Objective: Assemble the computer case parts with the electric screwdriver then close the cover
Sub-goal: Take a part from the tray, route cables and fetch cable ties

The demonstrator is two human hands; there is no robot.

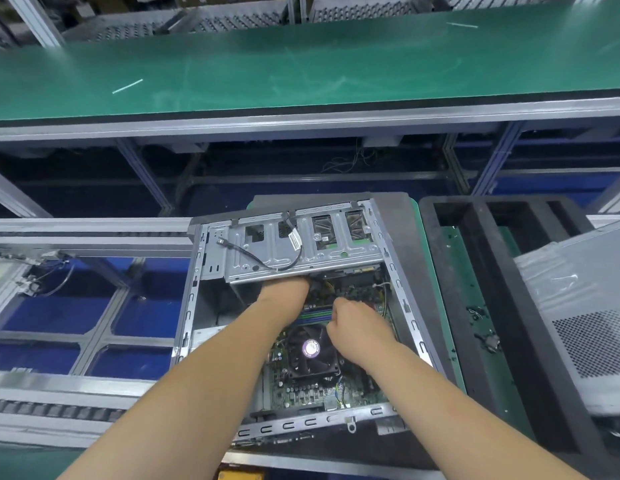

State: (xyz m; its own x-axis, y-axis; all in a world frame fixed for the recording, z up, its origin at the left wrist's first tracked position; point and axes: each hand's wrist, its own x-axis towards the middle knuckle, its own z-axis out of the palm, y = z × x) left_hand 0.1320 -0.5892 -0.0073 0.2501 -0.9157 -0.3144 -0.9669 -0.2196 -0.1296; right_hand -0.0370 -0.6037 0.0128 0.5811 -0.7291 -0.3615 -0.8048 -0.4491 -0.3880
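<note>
Inside the computer case (402, 271), no label is legible

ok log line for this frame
case open | left hand under drive cage, fingers hidden | right hand curled over motherboard

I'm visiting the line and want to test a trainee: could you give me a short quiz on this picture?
1. True or false: the computer case is already closed with its cover.
2. Where does the left hand reach? A) under the metal drive cage B) onto the green conveyor belt C) into the black foam tray
3. Fill in: the right hand is just above the black CPU ____.

Key: 1 false: the case lies open. 2 A. 3 fan.
</note>
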